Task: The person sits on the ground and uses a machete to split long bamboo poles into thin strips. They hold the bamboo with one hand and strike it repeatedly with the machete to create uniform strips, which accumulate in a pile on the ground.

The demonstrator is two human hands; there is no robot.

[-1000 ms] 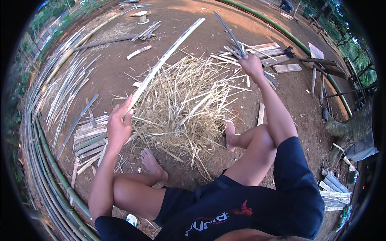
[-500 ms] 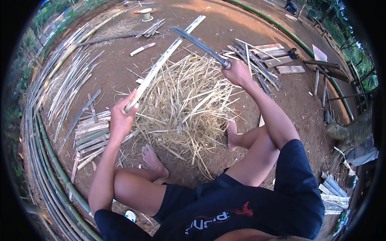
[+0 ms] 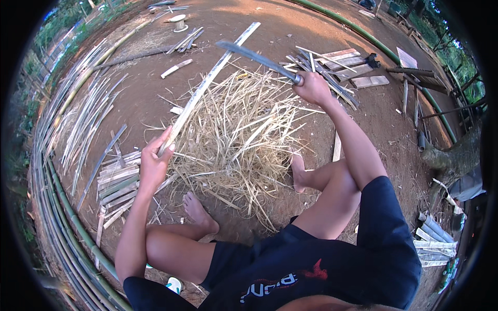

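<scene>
My left hand (image 3: pixel 154 161) is closed around the near end of a long, pale bamboo slat (image 3: pixel 199 92), which slants up and away to the right. My right hand (image 3: pixel 313 89) grips the handle of a machete (image 3: pixel 262 59). Its long grey blade points left, with the tip by the slat's upper part; whether they touch I cannot tell. Below both lies a heap of straw-coloured bamboo shavings (image 3: pixel 241 129), between my bare feet (image 3: pixel 199 213).
Split bamboo pieces are stacked at the left (image 3: pixel 120 179) and at the right (image 3: pixel 332 78). Thin strips (image 3: pixel 91 122) and long green poles (image 3: pixel 78 223) lie along the left side. Another green pole (image 3: pixel 358 35) curves past the far right. A tree trunk (image 3: pixel 451 153) stands at the right.
The machete's handle has shifted slightly right and up while its tip has dropped a little, so the blade lies flatter. The left hand still holds the slat. The whole view has shifted slightly.
</scene>
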